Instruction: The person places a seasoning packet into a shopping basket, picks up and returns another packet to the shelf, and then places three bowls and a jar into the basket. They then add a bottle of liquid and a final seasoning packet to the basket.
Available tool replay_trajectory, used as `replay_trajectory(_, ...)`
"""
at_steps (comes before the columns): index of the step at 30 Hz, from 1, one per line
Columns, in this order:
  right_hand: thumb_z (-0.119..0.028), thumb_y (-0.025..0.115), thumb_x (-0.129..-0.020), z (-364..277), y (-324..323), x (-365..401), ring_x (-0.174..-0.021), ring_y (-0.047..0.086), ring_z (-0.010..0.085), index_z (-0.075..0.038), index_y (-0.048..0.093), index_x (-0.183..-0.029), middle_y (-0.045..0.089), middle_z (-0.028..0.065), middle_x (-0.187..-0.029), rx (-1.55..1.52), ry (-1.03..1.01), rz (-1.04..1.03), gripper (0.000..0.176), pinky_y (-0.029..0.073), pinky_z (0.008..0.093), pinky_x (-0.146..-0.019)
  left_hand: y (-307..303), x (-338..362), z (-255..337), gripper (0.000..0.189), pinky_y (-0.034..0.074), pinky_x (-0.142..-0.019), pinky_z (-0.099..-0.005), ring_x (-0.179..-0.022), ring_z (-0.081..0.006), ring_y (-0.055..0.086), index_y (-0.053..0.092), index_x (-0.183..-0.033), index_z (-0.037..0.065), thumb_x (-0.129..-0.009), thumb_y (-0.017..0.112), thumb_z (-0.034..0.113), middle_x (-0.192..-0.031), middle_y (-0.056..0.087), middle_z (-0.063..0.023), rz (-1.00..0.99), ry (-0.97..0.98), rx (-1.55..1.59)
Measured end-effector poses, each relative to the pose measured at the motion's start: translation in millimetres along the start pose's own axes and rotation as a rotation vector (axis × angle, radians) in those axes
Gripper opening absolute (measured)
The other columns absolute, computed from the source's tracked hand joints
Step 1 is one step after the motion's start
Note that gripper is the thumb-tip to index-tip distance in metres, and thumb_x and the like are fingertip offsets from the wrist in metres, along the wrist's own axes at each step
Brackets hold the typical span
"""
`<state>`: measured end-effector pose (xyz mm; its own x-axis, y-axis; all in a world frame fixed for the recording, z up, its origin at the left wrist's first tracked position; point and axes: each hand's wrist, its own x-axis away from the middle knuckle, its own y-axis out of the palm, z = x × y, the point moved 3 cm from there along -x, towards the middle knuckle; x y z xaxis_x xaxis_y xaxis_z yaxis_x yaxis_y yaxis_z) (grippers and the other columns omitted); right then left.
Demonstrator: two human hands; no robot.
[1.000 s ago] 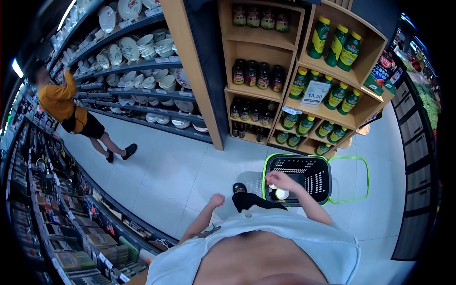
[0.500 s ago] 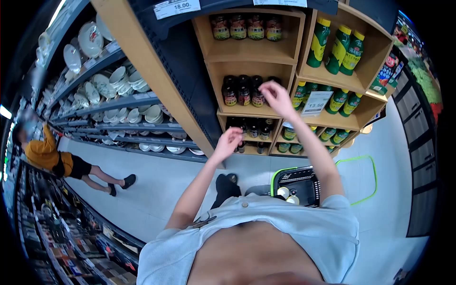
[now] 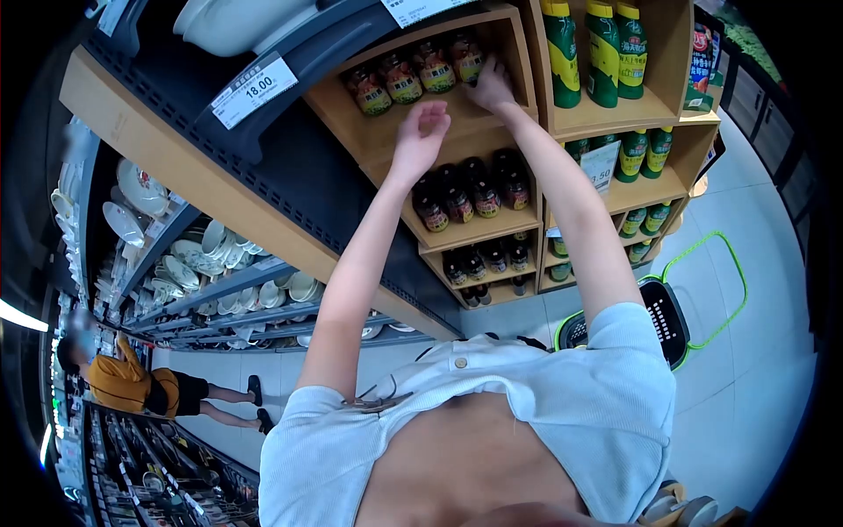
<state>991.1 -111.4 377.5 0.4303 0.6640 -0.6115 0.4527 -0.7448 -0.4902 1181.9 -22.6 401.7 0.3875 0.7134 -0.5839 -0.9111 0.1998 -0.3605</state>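
Note:
My right hand (image 3: 492,88) is in the top wooden compartment, its curled fingers against the lower right side of the end jar (image 3: 466,56). That dark jar has a colourful label and ends a row of several like it, such as the jar (image 3: 401,79) further left. Part of its side is hidden by my fingers. My left hand (image 3: 421,136) hovers before the compartment's front edge, fingers loosely bent and apart from the thumb, holding nothing. One level below stand dark-lidded jars (image 3: 486,200).
Green bottles with yellow caps (image 3: 604,53) fill compartments on the right. A black basket (image 3: 665,321) with a green handle stands on the floor. Dishes line the left shelves (image 3: 184,263). A person in a yellow top (image 3: 123,382) stands far left. A price tag (image 3: 255,90) juts from the upper shelf.
Both my hands have risen from the lower compartments to the top one. My right hand has reached the end jar there. The view has shifted up and closer to the shelf.

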Motion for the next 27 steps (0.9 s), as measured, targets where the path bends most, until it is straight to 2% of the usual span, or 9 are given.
replay_trajectory(4,-0.033,0.072,-0.067,10.1,8.8,-23.3,-0.123,0.033,0.0400,-0.002,0.019,-0.135,0.030,0.0241,-0.133,-0.132,0.031,-0.171,0.092,0.032,0.0455,-0.100,7.0,-34.6,-10.7,0.029,0.046,-0.083,-0.0292,-0.092,-0.0157,0.057,0.056,-0.108,0.003,-0.082,0.063,0.015,-0.102,0.060,-0.0078,0.061,0.063,-0.006)
replay_trajectory(6,-0.030,0.073,-0.064,6.4,6.6,-12.5,-0.120,0.036,0.0400,-0.003,0.022,-0.132,0.033,0.0245,-0.130,0.005,0.030,-0.028,0.089,0.035,0.0460,-0.097,12.4,-51.0,-24.7,0.033,0.044,-0.085,-0.0276,-0.096,-0.0152,0.056,0.054,-0.111,0.003,-0.083,0.064,0.016,-0.104,0.060,-0.0084,0.065,0.102,-0.050)
replay_trajectory(8,-0.031,0.073,-0.064,4.1,-4.6,-4.6,-0.116,0.039,0.0410,-0.002,0.024,-0.128,0.034,0.0264,-0.127,-0.067,0.053,-0.057,0.086,0.037,0.0460,-0.095,20.3,-74.2,-40.7,0.038,0.044,-0.086,-0.0284,-0.100,-0.0175,0.056,0.051,-0.113,0.001,-0.081,0.065,0.016,-0.109,0.058,-0.0116,0.087,0.022,0.013)
replay_trajectory(12,-0.035,0.075,-0.063,5.9,-1.5,-6.0,-0.111,0.043,0.0434,-0.001,0.024,-0.127,0.038,0.0286,-0.122,-0.222,-0.018,0.021,0.088,0.040,0.0456,-0.091,33.1,-92.2,-59.6,0.040,0.045,-0.084,-0.0303,-0.097,-0.0186,0.056,0.050,-0.113,0.000,-0.079,0.066,0.014,-0.105,0.058,-0.0117,0.124,0.079,0.094)
replay_trajectory(16,-0.040,0.075,-0.062,11.3,6.3,-17.1,-0.113,0.041,0.0444,0.000,0.023,-0.129,0.037,0.0292,-0.122,-0.381,-0.002,-0.098,0.094,0.038,0.0463,-0.093,47.8,-90.0,-65.6,0.046,0.042,-0.091,-0.0300,-0.104,-0.0197,0.053,0.045,-0.118,0.001,-0.078,0.066,0.009,-0.112,0.054,-0.0124,0.156,0.112,0.276)
replay_trajectory(19,-0.042,0.076,-0.061,6.4,2.0,-15.4,-0.117,0.037,0.0448,0.002,0.023,-0.130,0.033,0.0291,-0.127,-0.116,-0.012,-0.077,0.097,0.036,0.0459,-0.096,48.4,-87.3,-60.2,0.052,0.041,-0.093,-0.0318,-0.111,-0.0213,0.049,0.042,-0.121,0.002,-0.076,0.067,0.008,-0.119,0.048,-0.0145,0.217,0.107,0.299)
replay_trajectory(22,-0.046,0.078,-0.058,3.5,-7.7,-8.5,-0.122,0.033,0.0444,0.002,0.024,-0.129,0.029,0.0293,-0.131,-0.290,-0.004,-0.099,0.101,0.035,0.0453,-0.097,45.8,-84.0,-57.2,0.059,0.040,-0.094,-0.0339,-0.115,-0.0223,0.045,0.038,-0.124,0.003,-0.074,0.068,0.009,-0.123,0.044,-0.0155,0.214,0.049,0.225)
replay_trajectory(25,-0.049,0.079,-0.056,-2.1,-16.3,-3.2,-0.120,0.038,0.0411,0.000,0.025,-0.128,0.033,0.0298,-0.130,-0.337,-0.005,-0.081,0.102,0.037,0.0420,-0.094,44.7,-82.8,-56.9,0.068,0.039,-0.095,-0.0358,-0.118,-0.0228,0.042,0.033,-0.130,0.003,-0.074,0.070,0.012,-0.126,0.042,-0.0166,0.216,0.063,0.236)
replay_trajectory(27,-0.047,0.079,-0.059,-4.7,-12.2,-5.0,-0.109,0.047,0.0382,0.001,0.031,-0.123,0.045,0.0261,-0.118,-0.460,-0.065,-0.056,0.094,0.040,0.0391,-0.091,44.2,-84.5,-58.4,0.071,0.038,-0.096,-0.0356,-0.118,-0.0229,0.042,0.030,-0.133,0.003,-0.075,0.070,0.015,-0.127,0.041,-0.0170,0.212,0.083,0.210)
